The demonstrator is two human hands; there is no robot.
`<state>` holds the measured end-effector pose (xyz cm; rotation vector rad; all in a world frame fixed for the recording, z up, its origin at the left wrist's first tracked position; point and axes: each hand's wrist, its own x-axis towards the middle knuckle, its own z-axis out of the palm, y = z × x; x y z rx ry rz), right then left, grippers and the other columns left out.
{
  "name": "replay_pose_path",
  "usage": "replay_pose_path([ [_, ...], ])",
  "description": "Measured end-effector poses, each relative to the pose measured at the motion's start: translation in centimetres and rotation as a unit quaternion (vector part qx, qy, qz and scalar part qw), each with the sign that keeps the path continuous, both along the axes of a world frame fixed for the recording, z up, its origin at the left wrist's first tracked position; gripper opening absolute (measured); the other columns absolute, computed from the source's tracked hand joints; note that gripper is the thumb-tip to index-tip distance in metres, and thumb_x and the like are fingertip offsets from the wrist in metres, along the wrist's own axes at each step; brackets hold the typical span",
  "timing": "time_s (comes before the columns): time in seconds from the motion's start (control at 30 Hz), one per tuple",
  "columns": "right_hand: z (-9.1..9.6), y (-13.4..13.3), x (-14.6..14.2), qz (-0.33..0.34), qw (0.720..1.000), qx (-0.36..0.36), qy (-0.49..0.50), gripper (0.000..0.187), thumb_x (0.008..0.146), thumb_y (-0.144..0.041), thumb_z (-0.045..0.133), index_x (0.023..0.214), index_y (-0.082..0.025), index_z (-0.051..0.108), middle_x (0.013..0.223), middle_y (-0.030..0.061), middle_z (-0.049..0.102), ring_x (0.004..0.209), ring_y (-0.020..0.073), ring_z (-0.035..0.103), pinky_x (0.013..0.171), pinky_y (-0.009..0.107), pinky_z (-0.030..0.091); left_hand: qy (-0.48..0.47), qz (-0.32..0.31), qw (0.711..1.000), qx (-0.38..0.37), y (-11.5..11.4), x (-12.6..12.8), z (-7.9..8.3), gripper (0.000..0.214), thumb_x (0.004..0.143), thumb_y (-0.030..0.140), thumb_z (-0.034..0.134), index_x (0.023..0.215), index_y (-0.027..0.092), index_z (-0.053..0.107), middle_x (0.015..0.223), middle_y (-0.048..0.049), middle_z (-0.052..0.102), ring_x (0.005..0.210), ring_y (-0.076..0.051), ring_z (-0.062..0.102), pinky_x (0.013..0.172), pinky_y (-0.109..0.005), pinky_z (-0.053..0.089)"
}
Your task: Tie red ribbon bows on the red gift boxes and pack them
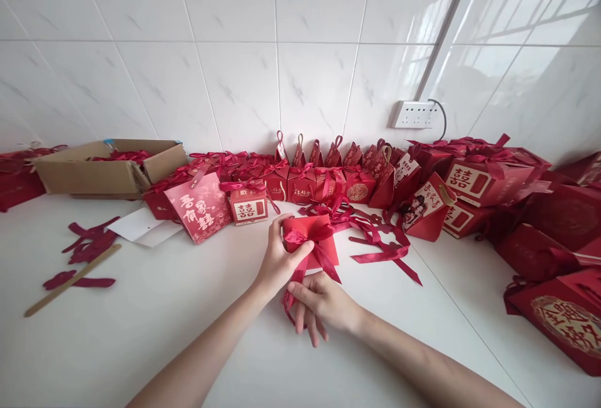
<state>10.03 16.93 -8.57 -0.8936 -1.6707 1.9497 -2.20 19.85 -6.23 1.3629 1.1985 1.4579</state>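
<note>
A small red gift box [330,251] with a ribbon bow [322,231] on top stands on the white table in front of me. My left hand [285,246] grips the box from its left side, thumb pressed over the front near the bow. Just below, my right hand [323,300] pinches a hanging ribbon tail [300,268] between thumb and forefinger, its other fingers hanging loose. A twisted red cord [287,308] dangles beside those fingers. Loose ribbons [382,248] lie to the right of the box.
Rows of red gift boxes [300,184] line the tiled wall. More boxes [558,301] are stacked at right. At left are an open cardboard box [89,173], white card [143,226], a wooden strip [72,280] and ribbon pieces [91,242]. A power strip [413,114] is on the wall.
</note>
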Motion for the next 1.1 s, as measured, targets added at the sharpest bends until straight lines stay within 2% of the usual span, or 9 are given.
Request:
replay_pose_path([
  [0.07, 0.6, -0.2, 0.3, 0.015, 1.0, 0.007, -0.022, 0.057, 0.078, -0.068, 0.047, 0.061, -0.014, 0.052, 0.056, 0.0012, 0.062, 0.029, 0.0063, 0.049, 0.024, 0.015, 0.033, 0.019, -0.025, 0.999, -0.006, 0.0, 0.0, 0.1, 0.057, 0.068, 0.03, 0.069, 0.117, 0.02, 0.042, 0.11, -0.0077, 0.054, 0.111, -0.024, 0.051, 0.098, -0.039, 0.038],
  [0.2, 3.2, -0.4, 2.5, 0.139, 0.988, -0.009, -0.066, 0.041, 0.079, -0.056, 0.057, 0.077, -0.015, 0.063, 0.063, 0.0025, 0.068, 0.034, 0.0078, 0.053, 0.028, 0.016, 0.033, 0.019, -0.034, 0.999, 0.0, 0.1, -0.1, 0.1, 0.058, 0.068, 0.031, 0.07, 0.117, 0.021, 0.041, 0.111, -0.0068, 0.054, 0.111, -0.023, 0.052, 0.099, -0.038, 0.038],
  [0.23, 3.8, -0.2, 3.3, 0.127, 0.991, -0.003, -0.051, 0.039, 0.08, -0.054, 0.057, 0.08, -0.016, 0.065, 0.064, 0.0032, 0.068, 0.035, 0.0082, 0.054, 0.029, 0.016, 0.031, 0.016, -0.038, 0.999, -0.005, 0.1, -0.2, 0.1, 0.058, 0.067, 0.031, 0.071, 0.117, 0.022, 0.041, 0.111, -0.0065, 0.055, 0.11, -0.023, 0.052, 0.098, -0.038, 0.038],
  [0.37, 5.0, 1.3, 5.9, -0.14, 0.983, 0.103, 0.054, 0.056, 0.078, -0.067, 0.046, 0.07, -0.014, 0.062, 0.042, -0.0005, 0.054, 0.025, 0.0083, 0.04, 0.026, 0.02, 0.02, -0.005, -0.067, 0.997, -0.029, 0.2, -0.3, 0.0, 0.063, 0.067, 0.033, 0.072, 0.119, 0.023, 0.038, 0.11, -0.0058, 0.056, 0.106, -0.024, 0.055, 0.094, -0.039, 0.042],
  [0.47, 4.7, 2.3, 6.4, -0.358, 0.906, 0.222, 0.038, 0.043, 0.081, -0.06, 0.051, 0.074, -0.017, 0.056, 0.047, -0.0055, 0.046, 0.033, 0.006, 0.037, 0.033, 0.02, 0.031, 0.004, -0.072, 0.997, -0.026, 0.2, -0.3, -0.1, 0.062, 0.068, 0.031, 0.071, 0.12, 0.023, 0.038, 0.113, -0.0061, 0.055, 0.109, -0.024, 0.054, 0.096, -0.038, 0.041],
  [0.53, 4.3, 2.4, 6.1, -0.411, 0.869, 0.275, -0.011, 0.034, 0.079, -0.053, 0.059, 0.084, -0.019, 0.055, 0.061, -0.0029, 0.052, 0.045, 0.0083, 0.045, 0.039, 0.02, 0.04, 0.011, -0.067, 0.998, -0.019, 0.2, -0.2, -0.2, 0.06, 0.069, 0.028, 0.07, 0.12, 0.022, 0.039, 0.114, -0.0072, 0.054, 0.112, -0.024, 0.052, 0.098, -0.039, 0.039],
  [0.63, 3.7, 2.2, 5.4, -0.369, 0.877, 0.301, -0.059, 0.038, 0.077, -0.054, 0.061, 0.096, -0.021, 0.054, 0.077, 0.002, 0.055, 0.055, 0.0121, 0.051, 0.037, 0.021, 0.042, 0.006, -0.062, 0.998, 0.002, 0.0, -0.1, -0.4, 0.06, 0.067, 0.025, 0.072, 0.118, 0.021, 0.041, 0.113, -0.0083, 0.055, 0.112, -0.025, 0.052, 0.1, -0.04, 0.038],
  [0.73, 3.2, 2.0, 5.0, -0.358, 0.871, 0.329, -0.063, 0.038, 0.076, -0.055, 0.061, 0.091, -0.021, 0.056, 0.085, 0.0044, 0.055, 0.051, 0.0109, 0.049, 0.034, 0.022, 0.042, 0.001, -0.056, 0.998, 0.02, -0.3, 0.0, -0.6, 0.063, 0.064, 0.024, 0.076, 0.118, 0.021, 0.044, 0.11, -0.0079, 0.056, 0.109, -0.025, 0.053, 0.1, -0.042, 0.039],
  [1.1, 3.2, 1.9, 4.9, -0.34, 0.913, 0.223, -0.008, 0.037, 0.076, -0.056, 0.062, 0.074, -0.019, 0.053, 0.056, -0.0042, 0.05, 0.035, 0.0061, 0.04, 0.034, 0.022, 0.037, 0.009, -0.06, 0.998, 0.013, -0.5, 0.0, -0.6, 0.065, 0.063, 0.026, 0.077, 0.119, 0.022, 0.044, 0.107, -0.0076, 0.055, 0.108, -0.025, 0.053, 0.1, -0.044, 0.038],
])
